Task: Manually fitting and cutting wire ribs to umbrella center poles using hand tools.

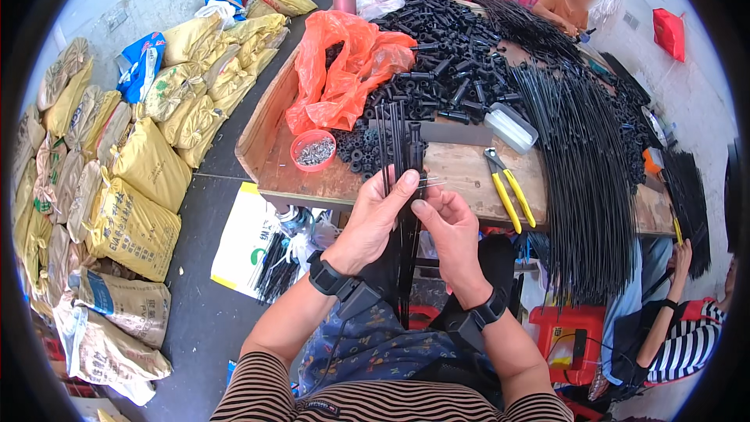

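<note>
My left hand (369, 220) is closed around a few thin black rods (395, 141), which stand up past my fingers and hang down below them toward my lap. Close beside it, my right hand (451, 227) is pinched, thumb against fingers, by the same rods. A thin silvery wire-like piece (428, 180) shows between the two hands; its far end is hard to make out. Just beyond my hands, small black rings (361, 144) lie heaped on the wooden table (457, 168). Yellow-handled cutting pliers (506, 187) rest to the right of my right hand.
A red tub (312, 150) of small metal parts and an orange plastic bag (332, 62) are on the left. Black tubular parts (461, 70) pile up behind. Long black rods (578, 187) overhang the table's right edge. Filled sacks (137, 223) line the left wall; co-workers sit around.
</note>
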Available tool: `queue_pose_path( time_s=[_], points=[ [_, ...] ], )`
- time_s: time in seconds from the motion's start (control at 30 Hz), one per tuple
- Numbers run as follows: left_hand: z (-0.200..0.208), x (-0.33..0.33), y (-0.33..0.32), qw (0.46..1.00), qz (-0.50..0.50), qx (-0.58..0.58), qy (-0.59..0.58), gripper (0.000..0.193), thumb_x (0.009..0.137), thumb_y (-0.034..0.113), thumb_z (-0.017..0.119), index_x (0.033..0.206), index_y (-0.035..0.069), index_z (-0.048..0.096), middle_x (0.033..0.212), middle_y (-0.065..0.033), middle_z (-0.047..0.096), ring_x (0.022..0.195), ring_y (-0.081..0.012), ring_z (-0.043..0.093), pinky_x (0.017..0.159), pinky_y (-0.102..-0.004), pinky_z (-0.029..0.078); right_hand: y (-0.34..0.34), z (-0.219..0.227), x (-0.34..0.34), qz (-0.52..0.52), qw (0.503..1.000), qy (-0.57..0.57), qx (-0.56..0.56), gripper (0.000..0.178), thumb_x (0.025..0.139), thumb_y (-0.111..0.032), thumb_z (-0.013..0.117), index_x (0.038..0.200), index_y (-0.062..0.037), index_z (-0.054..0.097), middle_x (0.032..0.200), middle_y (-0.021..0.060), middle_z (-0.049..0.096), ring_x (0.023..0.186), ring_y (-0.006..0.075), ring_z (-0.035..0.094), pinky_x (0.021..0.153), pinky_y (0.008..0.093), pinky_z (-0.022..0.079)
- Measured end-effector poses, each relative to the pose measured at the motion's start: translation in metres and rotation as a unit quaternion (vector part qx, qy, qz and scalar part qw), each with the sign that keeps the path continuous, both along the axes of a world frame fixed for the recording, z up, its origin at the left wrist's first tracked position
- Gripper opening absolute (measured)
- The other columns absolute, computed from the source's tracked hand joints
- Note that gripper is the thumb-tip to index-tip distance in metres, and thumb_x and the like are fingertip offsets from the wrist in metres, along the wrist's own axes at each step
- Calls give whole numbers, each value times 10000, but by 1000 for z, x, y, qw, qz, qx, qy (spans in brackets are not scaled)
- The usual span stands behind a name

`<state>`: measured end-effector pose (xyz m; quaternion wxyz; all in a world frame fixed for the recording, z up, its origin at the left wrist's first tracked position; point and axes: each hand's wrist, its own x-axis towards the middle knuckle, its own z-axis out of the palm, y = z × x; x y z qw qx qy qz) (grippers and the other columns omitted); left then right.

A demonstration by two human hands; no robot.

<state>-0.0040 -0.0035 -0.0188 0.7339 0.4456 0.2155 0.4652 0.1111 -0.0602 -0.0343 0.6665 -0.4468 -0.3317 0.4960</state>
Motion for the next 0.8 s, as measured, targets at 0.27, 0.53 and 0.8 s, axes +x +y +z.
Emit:
queue_pose_path(
  time_s=[0.27,0.53,0.8],
  points=[
    [-6,-2,9,999,-8,36,29,326,975,310,510,1112,20,569,951,-64,640,902,-129,616,814,-279,494,-4,2,-5,-15,997,-62,43,65,854,-52,683,870,-5,641,1042,44,625,958,62,556,851,220,443],
    [-4,-4,8,998,5,42,47,334,973,313,517,1117,18,578,960,-28,627,904,-89,582,822,-249,462,-4,0,-1,-1,992,-117,44,131,853,-62,684,942,-6,607,976,5,592,868,52,551,803,216,457],
    [-6,-9,10,999,-29,28,29,314,968,310,535,1083,22,586,1014,-10,583,956,-68,517,849,-245,416,4,-2,-1,27,997,-41,60,202,869,-79,667,1027,-16,558,973,-24,569,848,41,527,785,202,447]
  ],
)
